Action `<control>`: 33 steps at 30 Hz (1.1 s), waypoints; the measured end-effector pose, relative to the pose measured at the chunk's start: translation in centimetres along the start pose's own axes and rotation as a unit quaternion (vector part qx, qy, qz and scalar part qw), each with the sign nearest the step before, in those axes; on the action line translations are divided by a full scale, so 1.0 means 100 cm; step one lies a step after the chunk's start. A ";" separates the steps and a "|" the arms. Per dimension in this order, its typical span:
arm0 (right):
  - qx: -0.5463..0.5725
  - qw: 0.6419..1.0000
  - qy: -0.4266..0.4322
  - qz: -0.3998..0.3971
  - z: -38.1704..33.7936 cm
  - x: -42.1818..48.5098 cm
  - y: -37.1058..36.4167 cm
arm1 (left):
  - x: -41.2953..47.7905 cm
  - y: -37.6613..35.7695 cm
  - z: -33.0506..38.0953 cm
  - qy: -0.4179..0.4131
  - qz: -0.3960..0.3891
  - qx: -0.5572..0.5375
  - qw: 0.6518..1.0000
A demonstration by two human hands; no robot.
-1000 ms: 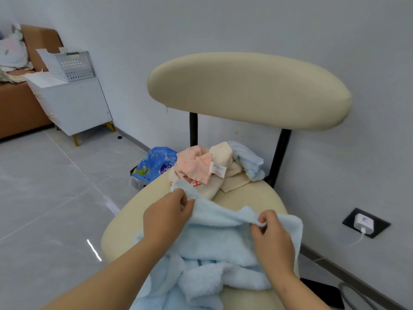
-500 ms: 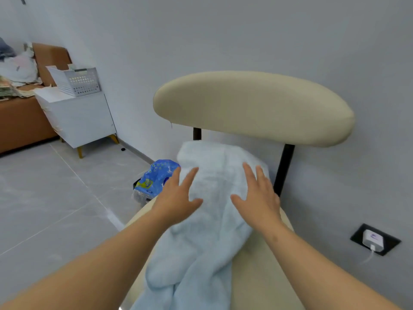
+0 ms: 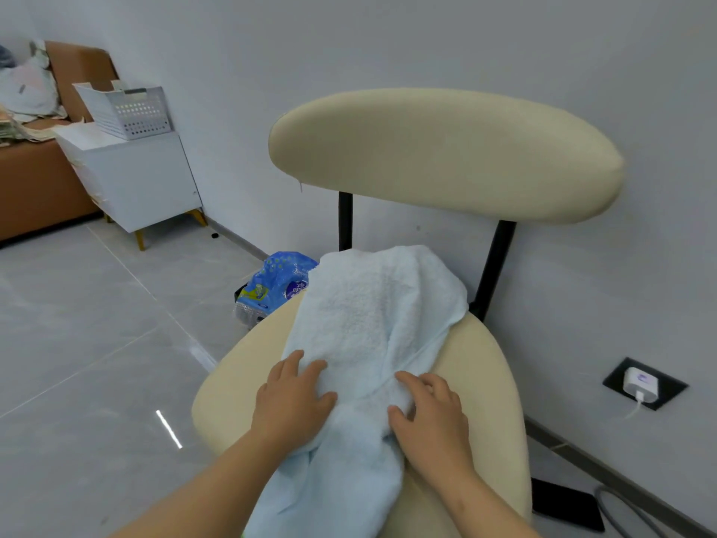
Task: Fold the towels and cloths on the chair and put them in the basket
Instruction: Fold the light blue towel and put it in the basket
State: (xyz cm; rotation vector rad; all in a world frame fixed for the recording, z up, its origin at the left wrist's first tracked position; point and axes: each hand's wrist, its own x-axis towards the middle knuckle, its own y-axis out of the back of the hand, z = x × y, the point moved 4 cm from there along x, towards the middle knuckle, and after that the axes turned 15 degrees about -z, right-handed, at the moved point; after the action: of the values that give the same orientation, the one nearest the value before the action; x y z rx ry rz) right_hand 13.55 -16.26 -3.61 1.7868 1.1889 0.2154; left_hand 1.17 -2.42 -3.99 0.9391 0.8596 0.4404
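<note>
Both hands have slid back along the light blue towel (image 3: 372,316) from its far end; left hand (image 3: 295,398) and right hand (image 3: 430,413) now press flat on it, slightly apart, gripping nothing. The towel lies smoothed lengthwise on the chair seat (image 3: 485,366), probably ready for a first fold. The white perforated basket (image 3: 128,110) sits well apart on the white cabinet (image 3: 143,180), inside hidden, no cloth above the rim

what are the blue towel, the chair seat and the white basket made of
Towel: terry cloth by its fuzzy, matte nap. Chair seat: smooth cream upholstery, perhaps faux leather, with a faint sheen. Basket: likely rigid white plastic, given its perforated walls.
</note>
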 end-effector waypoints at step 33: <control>0.288 0.951 -0.093 0.057 0.024 -0.028 0.004 | -0.036 0.007 -0.023 -0.028 0.033 -0.419 0.907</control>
State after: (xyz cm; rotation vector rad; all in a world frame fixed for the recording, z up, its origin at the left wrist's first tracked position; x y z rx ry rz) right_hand 13.80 -19.97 -3.69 2.3242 1.0784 -0.2600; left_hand -2.76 -3.27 -2.52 0.1767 0.4962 0.7585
